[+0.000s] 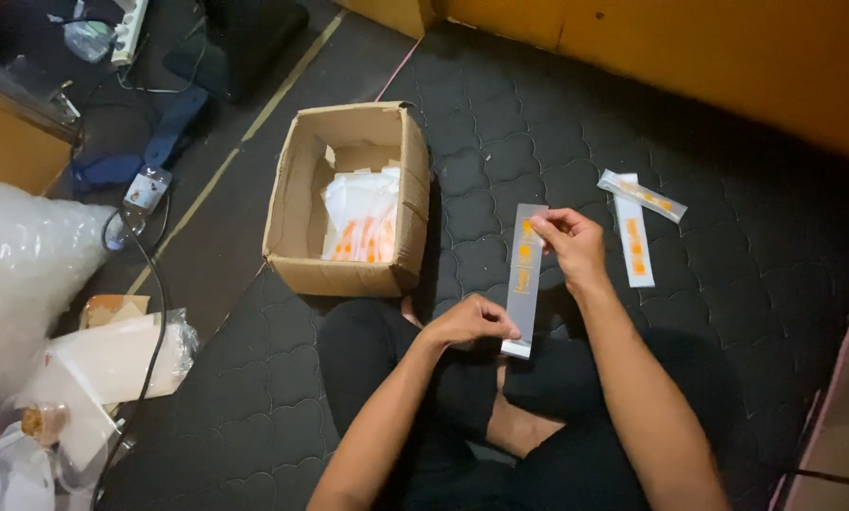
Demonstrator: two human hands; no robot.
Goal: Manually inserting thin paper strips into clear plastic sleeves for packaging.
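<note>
A long clear sleeve with orange print (524, 280) stands upright at frame centre, left hand (469, 322) pinching its lower end, right hand (568, 242) pinching its top. Two finished-looking sleeves (636, 227) lie right on the dark mattress (500, 123); an open cardboard box (349, 199) of packets sits upper left. Seemingly mid-packing; setting it down needs steady grip.

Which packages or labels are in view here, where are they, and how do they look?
Long clear sleeve, orange print: held in both hands.
Two similar sleeves: crossed on the mat, right.
Open cardboard box: ahead, left.
White packets, orange print: inside the box.
</note>
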